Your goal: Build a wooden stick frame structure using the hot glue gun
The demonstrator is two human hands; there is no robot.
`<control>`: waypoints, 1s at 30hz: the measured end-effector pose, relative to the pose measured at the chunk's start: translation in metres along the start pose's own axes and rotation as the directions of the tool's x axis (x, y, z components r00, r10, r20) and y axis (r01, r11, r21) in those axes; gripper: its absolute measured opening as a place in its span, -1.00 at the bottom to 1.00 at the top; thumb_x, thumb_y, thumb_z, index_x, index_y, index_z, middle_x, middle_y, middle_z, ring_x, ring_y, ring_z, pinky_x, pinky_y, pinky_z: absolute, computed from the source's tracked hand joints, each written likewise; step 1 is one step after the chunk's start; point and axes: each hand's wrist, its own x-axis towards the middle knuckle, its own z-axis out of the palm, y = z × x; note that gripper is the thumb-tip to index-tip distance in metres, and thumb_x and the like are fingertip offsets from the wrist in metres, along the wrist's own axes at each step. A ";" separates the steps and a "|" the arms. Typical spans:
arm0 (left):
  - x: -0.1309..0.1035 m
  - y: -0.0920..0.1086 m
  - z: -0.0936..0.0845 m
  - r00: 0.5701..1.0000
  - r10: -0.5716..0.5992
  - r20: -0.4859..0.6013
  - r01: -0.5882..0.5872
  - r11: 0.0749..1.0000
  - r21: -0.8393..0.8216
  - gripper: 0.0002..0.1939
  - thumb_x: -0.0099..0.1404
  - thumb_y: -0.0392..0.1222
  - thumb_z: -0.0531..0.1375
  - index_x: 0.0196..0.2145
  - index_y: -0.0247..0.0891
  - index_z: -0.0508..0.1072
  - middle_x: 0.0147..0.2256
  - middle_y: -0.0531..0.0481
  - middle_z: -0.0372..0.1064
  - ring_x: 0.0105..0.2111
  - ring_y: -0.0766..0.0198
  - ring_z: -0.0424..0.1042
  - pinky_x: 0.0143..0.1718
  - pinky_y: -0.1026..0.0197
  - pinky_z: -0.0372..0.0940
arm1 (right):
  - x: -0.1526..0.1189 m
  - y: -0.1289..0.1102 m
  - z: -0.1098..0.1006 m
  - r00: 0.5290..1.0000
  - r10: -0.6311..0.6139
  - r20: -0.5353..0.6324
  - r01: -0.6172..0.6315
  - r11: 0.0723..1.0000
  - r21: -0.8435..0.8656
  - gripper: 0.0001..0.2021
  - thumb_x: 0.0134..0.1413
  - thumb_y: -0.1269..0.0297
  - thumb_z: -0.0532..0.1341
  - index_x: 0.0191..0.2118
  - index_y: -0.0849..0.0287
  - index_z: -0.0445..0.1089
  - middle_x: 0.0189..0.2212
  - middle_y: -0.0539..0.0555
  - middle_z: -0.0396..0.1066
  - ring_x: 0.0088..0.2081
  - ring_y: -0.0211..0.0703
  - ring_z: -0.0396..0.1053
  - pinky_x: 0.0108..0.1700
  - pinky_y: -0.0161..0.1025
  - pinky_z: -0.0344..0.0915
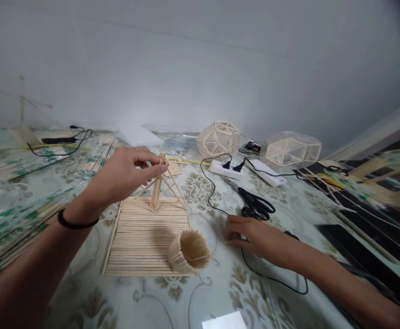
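Two bare hands are in view over a bench [127,299] with a floral cover. The left hand [120,176] has its thumb and fingers closed in a pinch on the top of an upright stick bundle [156,192], which stands at the far edge of a slatted stick platform [141,237]. Thin slanting sticks [175,188] run from the bundle's top down towards both sides. A round stick cup [175,257], open end up and leaning slightly, is at the platform's near right corner. The right hand [249,230] is low over the bench, right of the platform, fingers curled; whether they grip anything cannot be told. Black-handled scissors [256,201] lie just beyond it, and a black cable [214,194] runs from a white power strip [218,169] to near that hand. Two film-covered stick frames [218,139] sit near the wall [186,73]. Loose sticks [98,153] lie at far left.
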 end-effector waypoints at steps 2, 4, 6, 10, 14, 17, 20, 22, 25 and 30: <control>0.000 -0.001 0.002 1.000 0.001 -0.004 -0.001 1.000 -0.023 -0.80 0.32 -0.07 0.33 -0.41 -0.16 0.69 -0.42 0.06 0.58 -0.48 0.35 0.44 -0.34 0.27 0.32 | 0.001 0.000 0.001 1.000 0.013 -0.027 -0.013 1.000 -0.018 -0.83 0.23 0.39 0.18 -0.32 -0.01 0.48 -0.21 0.24 0.58 -0.22 0.09 0.56 -0.15 -0.02 0.46; -0.001 -0.003 0.002 1.000 0.000 -0.004 0.000 0.999 -0.043 -0.80 0.32 -0.07 0.33 -0.40 -0.15 0.69 -0.43 0.05 0.58 -0.48 0.34 0.44 -0.36 0.26 0.32 | 0.003 -0.003 -0.006 0.998 0.043 -0.040 -0.044 0.998 -0.034 -0.88 0.19 0.39 0.20 -0.33 0.06 0.46 -0.30 0.20 0.60 -0.30 0.05 0.55 -0.21 -0.04 0.44; -0.001 -0.004 0.002 1.000 -0.003 0.004 0.004 0.999 -0.054 -0.79 0.33 -0.06 0.33 -0.42 -0.15 0.67 -0.44 0.05 0.57 -0.48 0.32 0.44 -0.36 0.25 0.33 | 0.008 -0.010 -0.023 0.994 0.070 -0.081 -0.071 0.997 -0.007 -0.88 0.21 0.35 0.19 -0.34 0.09 0.46 -0.41 0.12 0.59 -0.39 -0.05 0.51 -0.28 -0.12 0.40; 0.000 -0.007 0.002 1.000 -0.016 0.018 0.017 0.996 -0.086 -0.80 0.33 -0.06 0.33 -0.40 -0.16 0.66 -0.49 0.07 0.53 -0.48 0.32 0.44 -0.34 0.25 0.33 | 0.022 -0.045 -0.071 0.932 -0.022 -0.362 0.069 0.991 0.118 -0.86 0.26 0.17 0.25 -0.29 0.05 0.52 -0.38 0.04 0.60 -0.37 -0.12 0.52 -0.25 -0.17 0.40; -0.001 -0.007 0.003 0.999 -0.029 0.030 0.033 0.989 -0.144 -0.81 0.33 -0.07 0.34 -0.38 -0.20 0.65 -0.51 0.07 0.51 -0.49 0.32 0.45 -0.40 0.28 0.32 | 0.045 -0.088 -0.106 0.803 -0.165 -0.573 0.282 0.952 0.121 -0.89 0.22 0.18 0.31 -0.31 0.04 0.50 -0.33 0.02 0.59 -0.29 -0.10 0.52 -0.15 -0.14 0.44; -0.001 -0.008 0.004 0.998 -0.038 0.046 0.045 0.987 -0.152 -0.78 0.33 -0.04 0.34 -0.37 -0.22 0.65 -0.52 0.07 0.51 -0.49 0.32 0.44 -0.44 0.28 0.29 | 0.067 -0.108 -0.117 0.770 -0.207 -0.603 0.392 0.900 0.192 -0.91 0.23 0.20 0.33 -0.30 0.04 0.53 -0.29 0.03 0.59 -0.22 -0.09 0.53 -0.07 -0.11 0.49; 0.000 -0.008 0.004 0.997 -0.053 0.052 0.060 0.988 -0.140 -0.76 0.32 -0.01 0.33 -0.38 -0.23 0.64 -0.55 0.09 0.48 -0.51 0.33 0.41 -0.45 0.28 0.25 | 0.085 -0.117 -0.123 0.772 -0.234 -0.591 0.437 0.871 0.225 -0.91 0.24 0.20 0.35 -0.29 0.03 0.57 -0.25 0.03 0.61 -0.20 -0.08 0.54 -0.04 -0.09 0.51; 0.000 -0.009 0.004 0.997 -0.050 0.051 0.056 0.991 -0.125 -0.75 0.33 -0.03 0.32 -0.41 -0.24 0.62 -0.55 0.09 0.46 -0.51 0.33 0.38 -0.45 0.27 0.22 | 0.093 -0.121 -0.126 0.771 -0.245 -0.588 0.420 0.889 0.181 -0.92 0.25 0.23 0.36 -0.30 0.03 0.58 -0.26 0.02 0.62 -0.20 -0.07 0.55 -0.07 -0.09 0.50; 0.000 -0.009 0.004 0.998 -0.029 0.050 0.035 0.991 -0.127 -0.76 0.33 -0.06 0.31 -0.42 -0.23 0.61 -0.55 0.10 0.45 -0.50 0.34 0.36 -0.43 0.26 0.21 | 0.099 -0.129 -0.129 0.769 -0.245 -0.590 0.365 0.927 0.090 -0.90 0.25 0.30 0.35 -0.32 0.03 0.59 -0.29 -0.01 0.64 -0.25 -0.07 0.56 -0.14 -0.11 0.47; 0.000 -0.011 0.004 0.999 -0.014 0.049 0.020 0.992 -0.123 -0.77 0.34 -0.07 0.30 -0.41 -0.23 0.62 -0.56 0.10 0.45 -0.51 0.33 0.36 -0.44 0.25 0.20 | 0.102 -0.139 -0.130 0.792 -0.223 -0.568 0.316 0.946 0.068 -0.86 0.24 0.38 0.36 -0.36 0.04 0.61 -0.42 -0.06 0.59 -0.39 -0.15 0.51 -0.23 -0.15 0.39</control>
